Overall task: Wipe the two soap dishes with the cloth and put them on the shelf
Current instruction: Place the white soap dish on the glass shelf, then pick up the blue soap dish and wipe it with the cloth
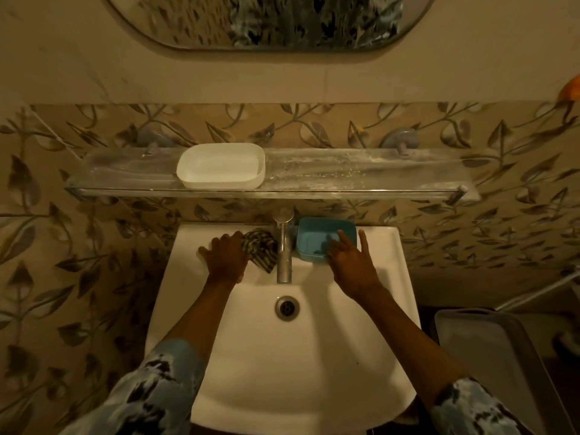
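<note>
Covering the cloth (pixel 262 246), left hand (pixel 226 257) hides its fingers' grip; right hand (pixel 353 265) fingers (pixel 342 237), spread apart, dip inside blue soap dish (pixel 317 237).

Dim warm yellow light, white sink (pixel 251 340) the brightest area, soft arm shadows in its basin, wide-angle bending at edges, mirror (pixel 266 20) reflection smeared, corners dark

Saw white soap dish (pixel 221 166), blue soap dish (pixel 317 243); cloth (pixel 260 246) was dk/lt check; sink (pixel 282 356) white; wall tiles (pixel 78 246) beige w/ grey-brown leaf ptn; sleeves (pixel 150 390) blue-white w/ black blotches.
</note>
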Demonstrator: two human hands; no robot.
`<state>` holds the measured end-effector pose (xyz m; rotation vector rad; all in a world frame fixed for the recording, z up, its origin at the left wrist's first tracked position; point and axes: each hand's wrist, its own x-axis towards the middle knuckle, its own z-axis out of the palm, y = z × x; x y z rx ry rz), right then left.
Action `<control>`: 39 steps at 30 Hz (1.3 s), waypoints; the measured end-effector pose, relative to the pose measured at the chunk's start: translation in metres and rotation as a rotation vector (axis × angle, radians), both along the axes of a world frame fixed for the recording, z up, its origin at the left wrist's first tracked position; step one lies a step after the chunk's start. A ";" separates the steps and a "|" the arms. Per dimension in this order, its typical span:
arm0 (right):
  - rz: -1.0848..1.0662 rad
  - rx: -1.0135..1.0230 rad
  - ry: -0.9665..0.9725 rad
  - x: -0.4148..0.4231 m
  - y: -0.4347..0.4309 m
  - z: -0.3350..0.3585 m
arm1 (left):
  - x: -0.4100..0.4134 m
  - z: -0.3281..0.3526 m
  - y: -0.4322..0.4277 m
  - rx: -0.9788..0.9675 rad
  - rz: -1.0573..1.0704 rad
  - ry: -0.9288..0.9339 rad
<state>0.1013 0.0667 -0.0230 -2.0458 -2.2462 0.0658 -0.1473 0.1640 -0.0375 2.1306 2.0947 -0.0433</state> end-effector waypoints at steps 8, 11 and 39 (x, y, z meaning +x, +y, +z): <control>-0.320 -0.042 0.976 -0.006 -0.052 0.041 | -0.032 0.051 -0.077 0.176 0.315 -0.984; -0.410 -0.113 1.284 -0.018 -0.087 0.056 | -0.025 0.089 -0.109 0.235 0.275 -1.176; -0.466 0.004 1.988 -0.058 -0.170 0.134 | 0.066 0.109 -0.289 0.432 -0.577 -1.021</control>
